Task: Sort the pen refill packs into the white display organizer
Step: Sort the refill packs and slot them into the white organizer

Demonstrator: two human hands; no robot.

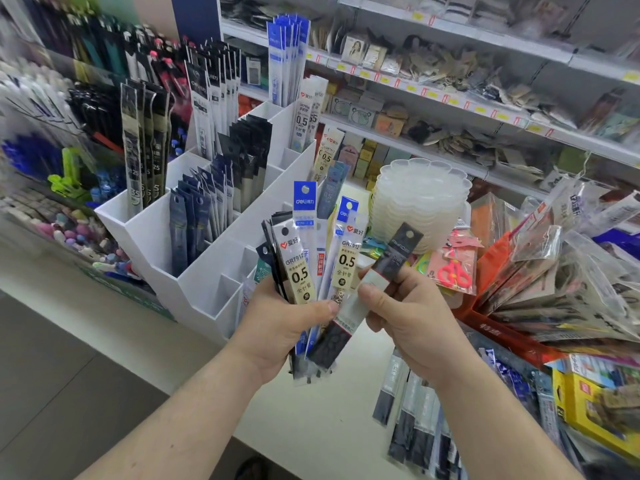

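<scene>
Fanned bundle of pen refill packs (304, 271) gripped in left hand (277, 323), thumb clamped across the fronts; one black pack (363, 292) pinched at mid-length in right hand (412, 320), angled up to the right and crossing the bundle's lower edge. Both held over the white table (311, 410), just right of the white display organizer (194, 282), stepped in tiers, rear and left compartments stocked with upright packs, several front compartments showing bare dividers. More loose packs (412, 427) lying on the table beneath the right forearm; stack of clear plastic trays (419, 202) and red carton of bagged goods (554, 289) beyond; shop shelves (450, 98) behind. Step in hand, judging by the pose: separating the black pack for filing. Best done by drawing it fully clear of the fan, matching its header to a like-stocked compartment, then lowering it upright, label forward, without disturbing neighbouring rows.
</scene>
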